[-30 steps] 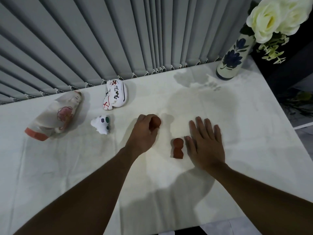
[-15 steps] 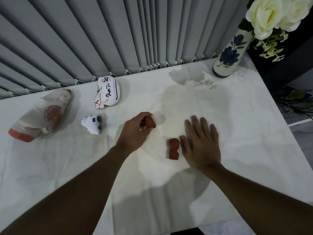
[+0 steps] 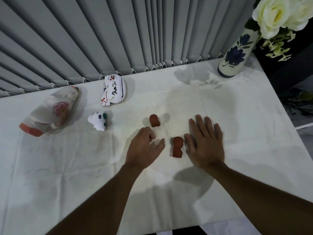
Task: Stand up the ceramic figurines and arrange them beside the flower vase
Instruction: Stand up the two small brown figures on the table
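Observation:
A small brown figurine [image 3: 154,120] stands upright on the white cloth, just beyond my left hand [image 3: 144,150], which hovers empty with fingers loosely curled. A second brown figurine [image 3: 177,149] lies flat between my hands, its head close to the thumb of my right hand [image 3: 204,143], which rests flat and spread. On their sides at the left lie a tall pale doll with a pink flower [image 3: 50,111], a white cat with red and black markings [image 3: 112,89] and a small white figurine with green spots [image 3: 99,122]. The blue-flowered vase [image 3: 236,55] with white roses stands at the far right corner.
The table [image 3: 245,133] is covered by a creased white cloth. Grey vertical blinds [image 3: 101,36] hang right behind its far edge. A dark cabinet [image 3: 288,65] stands to the right of the vase, and the table's right edge drops off beside it.
My left hand set the brown figurine it held upright, let go and drew back toward me. My right hand stayed flat beside the lying figurine.

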